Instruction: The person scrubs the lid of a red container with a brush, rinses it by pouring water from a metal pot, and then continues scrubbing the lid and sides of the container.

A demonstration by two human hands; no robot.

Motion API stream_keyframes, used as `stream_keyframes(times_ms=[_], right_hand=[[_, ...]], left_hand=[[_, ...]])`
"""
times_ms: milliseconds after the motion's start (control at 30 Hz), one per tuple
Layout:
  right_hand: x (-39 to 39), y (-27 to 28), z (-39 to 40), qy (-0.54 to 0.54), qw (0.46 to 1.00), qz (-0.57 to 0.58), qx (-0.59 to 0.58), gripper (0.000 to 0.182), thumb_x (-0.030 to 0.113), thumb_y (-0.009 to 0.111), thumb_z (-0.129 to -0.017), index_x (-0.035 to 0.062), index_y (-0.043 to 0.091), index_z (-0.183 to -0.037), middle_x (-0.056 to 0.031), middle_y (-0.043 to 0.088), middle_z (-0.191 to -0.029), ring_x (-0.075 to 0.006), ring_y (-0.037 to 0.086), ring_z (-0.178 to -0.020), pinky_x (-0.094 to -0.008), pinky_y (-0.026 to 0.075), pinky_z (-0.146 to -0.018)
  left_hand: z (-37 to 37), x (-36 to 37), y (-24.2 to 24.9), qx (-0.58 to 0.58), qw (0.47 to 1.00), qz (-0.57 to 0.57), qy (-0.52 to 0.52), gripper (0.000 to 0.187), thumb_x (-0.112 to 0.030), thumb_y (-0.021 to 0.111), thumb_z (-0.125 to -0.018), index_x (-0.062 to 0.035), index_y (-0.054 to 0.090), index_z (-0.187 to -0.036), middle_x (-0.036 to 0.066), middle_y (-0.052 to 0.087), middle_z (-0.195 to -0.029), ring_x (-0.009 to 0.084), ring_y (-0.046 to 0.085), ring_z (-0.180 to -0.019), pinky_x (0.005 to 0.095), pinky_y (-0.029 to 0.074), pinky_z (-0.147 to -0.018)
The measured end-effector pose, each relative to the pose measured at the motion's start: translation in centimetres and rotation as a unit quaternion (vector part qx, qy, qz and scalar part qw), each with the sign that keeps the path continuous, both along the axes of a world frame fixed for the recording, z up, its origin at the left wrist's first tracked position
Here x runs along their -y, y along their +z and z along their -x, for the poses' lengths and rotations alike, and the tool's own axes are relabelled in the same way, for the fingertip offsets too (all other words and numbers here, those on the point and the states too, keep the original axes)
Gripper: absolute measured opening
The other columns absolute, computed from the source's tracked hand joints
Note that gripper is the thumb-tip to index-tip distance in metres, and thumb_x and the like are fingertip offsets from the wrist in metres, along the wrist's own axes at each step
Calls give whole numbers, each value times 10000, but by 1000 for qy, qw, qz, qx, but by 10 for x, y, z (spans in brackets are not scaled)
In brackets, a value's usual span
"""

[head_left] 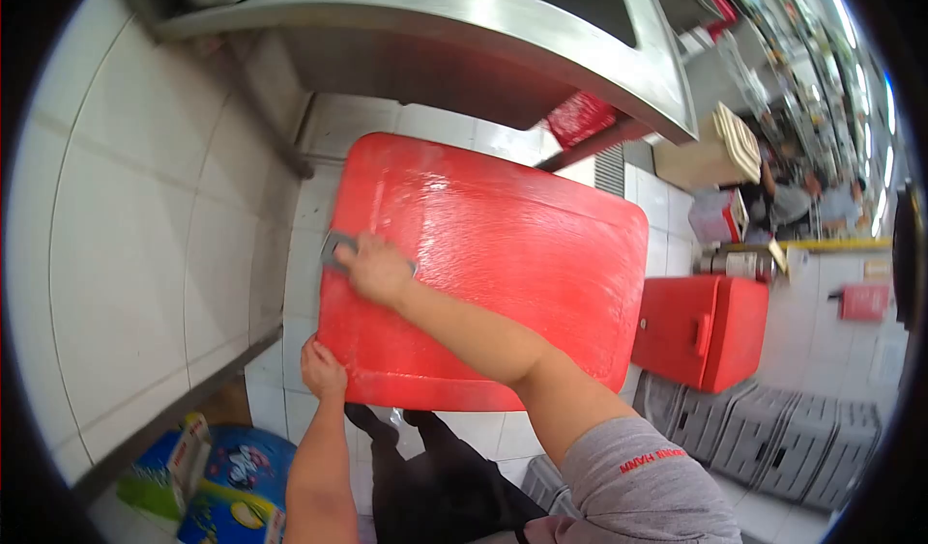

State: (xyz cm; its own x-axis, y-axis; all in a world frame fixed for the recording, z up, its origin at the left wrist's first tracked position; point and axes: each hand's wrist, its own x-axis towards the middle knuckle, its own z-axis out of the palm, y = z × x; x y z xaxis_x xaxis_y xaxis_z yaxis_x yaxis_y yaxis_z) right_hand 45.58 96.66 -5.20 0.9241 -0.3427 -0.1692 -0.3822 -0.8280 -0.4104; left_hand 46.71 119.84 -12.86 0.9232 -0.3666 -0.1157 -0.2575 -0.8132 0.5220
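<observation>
Where red lid [522, 254] ends, left hand [325, 369] holding

White-tiled wall [135, 196] and floor [488, 436] | steel sink unit [425, 22] overhead-left | grey crates [788, 443] lined right | tube lights [867, 128] were on

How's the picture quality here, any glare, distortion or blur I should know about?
Head view: black rounded edges, strong wide-angle bending of the steel sink; white glare on the wet red lid; bright streaks from ceiling lights at right; background shelves soft.
</observation>
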Motion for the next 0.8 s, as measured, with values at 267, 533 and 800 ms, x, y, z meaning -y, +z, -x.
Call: stream_keyframes(times_ms=[267,533,800], right_hand=[[169,14,320,-656,753,-24,-48,454,420,468,-858,58,473,-1132,-241,537,-1066,-374,579,-915,-493,457,-804],[141,-5,176,-384,917,104,17,454,391,576,-813,74,508,-1131,-245,537,-1033,-400,569,-911,-467,472,-789],[-19,-7,26,44,998,33,26,335,356,583,-788,104,529,-1002,-218,500,-933,-351,578,-798,-459,497,-663]], left_hand=[[-4,2,0,-18,999,-28,2,366,-248,325,-936,-11,570,-1071,205,600,-1044,390,559,-953,438,438,-818],[-2,27,3,-46,979,-154,129,403,-308,279,-924,-84,578,-1075,190,594,-1078,399,555,-965,488,425,-813],[-9,49,25,-88,959,-178,200,407,-337,323,-898,-65,623,-946,180,610,-1000,393,570,-904,498,437,-778]])
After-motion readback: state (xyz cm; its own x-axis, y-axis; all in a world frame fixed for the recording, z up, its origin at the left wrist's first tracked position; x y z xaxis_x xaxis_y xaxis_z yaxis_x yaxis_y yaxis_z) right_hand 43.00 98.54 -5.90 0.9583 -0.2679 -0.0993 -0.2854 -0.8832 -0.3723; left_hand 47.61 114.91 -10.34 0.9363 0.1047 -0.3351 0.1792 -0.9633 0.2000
